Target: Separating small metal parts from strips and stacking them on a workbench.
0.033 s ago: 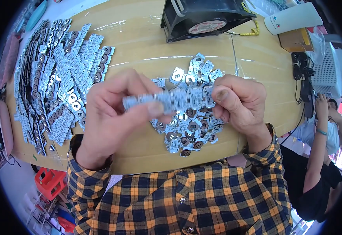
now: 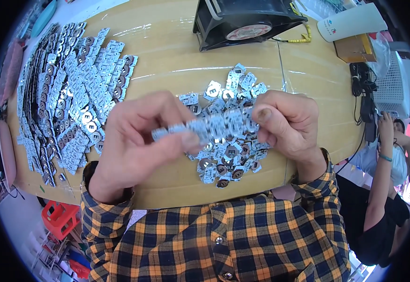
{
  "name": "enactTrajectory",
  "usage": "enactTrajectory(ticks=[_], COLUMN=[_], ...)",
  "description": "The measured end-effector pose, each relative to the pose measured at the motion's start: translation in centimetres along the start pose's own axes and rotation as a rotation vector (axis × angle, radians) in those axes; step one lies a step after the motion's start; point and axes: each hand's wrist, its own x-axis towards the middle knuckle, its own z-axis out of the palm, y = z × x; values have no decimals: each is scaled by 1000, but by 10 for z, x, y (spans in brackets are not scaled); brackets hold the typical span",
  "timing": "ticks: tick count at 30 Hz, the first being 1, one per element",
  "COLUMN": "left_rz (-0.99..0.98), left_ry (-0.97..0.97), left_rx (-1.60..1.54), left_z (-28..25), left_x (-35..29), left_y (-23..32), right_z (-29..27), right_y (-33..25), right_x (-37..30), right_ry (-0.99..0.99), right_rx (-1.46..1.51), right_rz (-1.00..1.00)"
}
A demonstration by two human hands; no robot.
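A strip of small joined circuit boards [image 2: 218, 126] is stretched between my two hands above the table. Its left part is pinched between the thumb and fingers of my left hand [image 2: 137, 141], with a short end sticking out past the fingers. My right hand [image 2: 289, 123] is closed on the strip's right end, thumb on top, and hides that end. Directly beneath lies a heap of loose single circuit boards [image 2: 231, 151], several with round dark or silvery parts on them. Motion blurs the left hand and the strip slightly.
Many circuit board strips [image 2: 66, 94] lie layered on the table's left side. A black fan [image 2: 247, 28] stands at the far edge. At the far right are a white cup [image 2: 350, 22], a cardboard box [image 2: 354, 48] and black cables [image 2: 362, 84]. Another person's arm [image 2: 381, 164] shows at right.
My left hand has lowered a little, and the strip's left end has dropped with it, so the strip slopes more. My right hand has barely moved.
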Motion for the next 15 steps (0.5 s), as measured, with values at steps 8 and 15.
enactTrajectory(ticks=[8, 15], left_rz=[77, 29], left_ry=[-196, -220], left_rx=[661, 308], left_z=[9, 9], left_x=[-2, -15], left_y=[1, -5], right_z=[15, 24], right_y=[11, -2], right_x=[5, -4], right_ry=[-184, -211], right_rx=[-259, -24], right_rz=[-192, 37])
